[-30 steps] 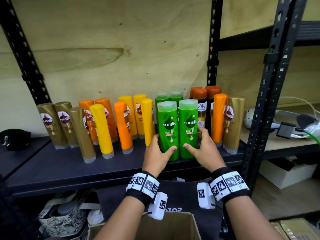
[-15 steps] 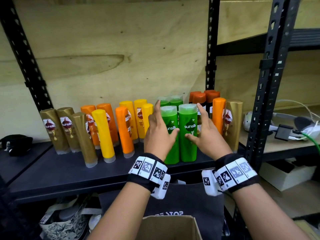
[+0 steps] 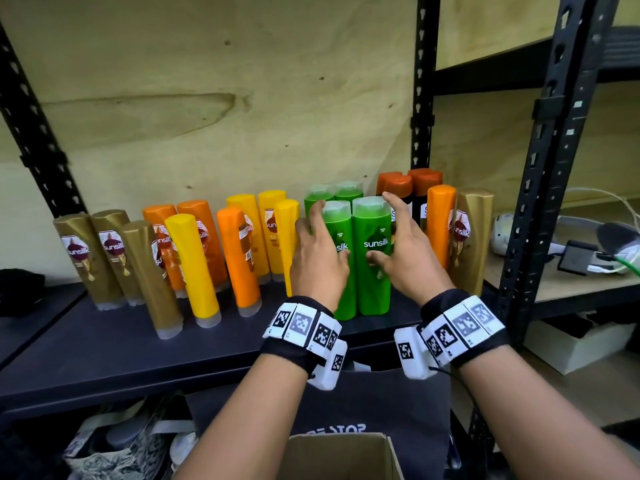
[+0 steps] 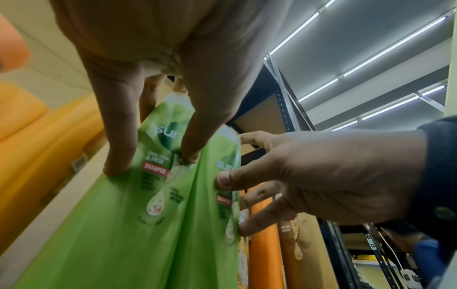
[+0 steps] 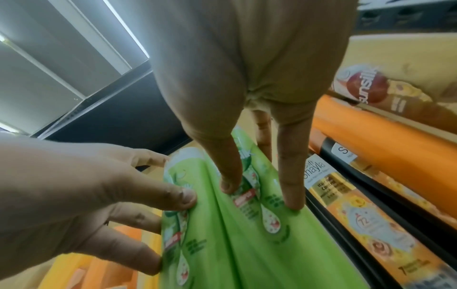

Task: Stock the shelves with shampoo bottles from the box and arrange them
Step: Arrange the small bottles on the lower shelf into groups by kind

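Green bottles [image 3: 360, 258], 2 glossy plastic uprights, sat clasped between your left hand [image 3: 317, 258] and right hand [image 3: 403, 258], fingers straight, thumbs pressing their fronts.

We can't read the small print on the two front green plastic shampoo bottles [image 4: 158, 224], blurred in both wrist views. The brown cardboard box [image 3: 341, 457] is cut by the head view's bottom edge. The left hand [image 3: 317, 263] covers the left bottle's label.
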